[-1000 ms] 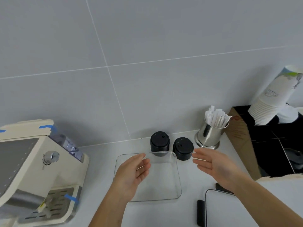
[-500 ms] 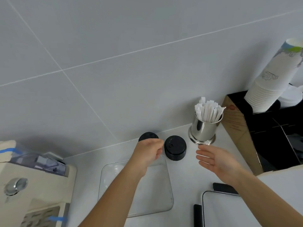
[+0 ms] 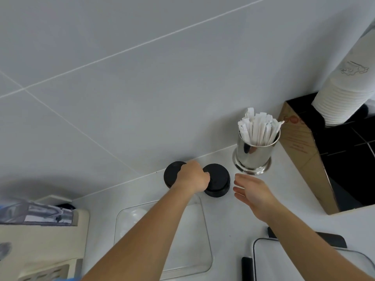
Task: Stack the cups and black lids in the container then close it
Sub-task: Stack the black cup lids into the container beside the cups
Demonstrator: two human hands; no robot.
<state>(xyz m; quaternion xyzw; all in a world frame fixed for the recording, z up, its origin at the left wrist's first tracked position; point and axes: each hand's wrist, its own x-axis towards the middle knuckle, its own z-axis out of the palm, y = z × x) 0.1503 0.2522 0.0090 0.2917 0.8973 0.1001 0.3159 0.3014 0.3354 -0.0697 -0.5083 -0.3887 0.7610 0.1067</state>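
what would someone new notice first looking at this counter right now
First, the left hand, reaching to the back of the counter and closing on the left stack of black lids, with a second stack of black lids just right of it. The right hand hovers open nearby. Behind it a shiny steel cup of paper-wrapped sticks stands by the wall, and a clear container lies under the left forearm.

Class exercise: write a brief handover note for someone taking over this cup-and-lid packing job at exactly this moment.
Left hand: curled over the two black lid stacks by the wall; grip itself hidden.
Right hand: open, empty, hovering right of the stacks.
Clear container: open on the counter, nothing visibly packed.
Paper cups: stacked far right, above the black box.
Container lid: lower right, off.
Done: nothing packed. Left: load lids and cups, close.
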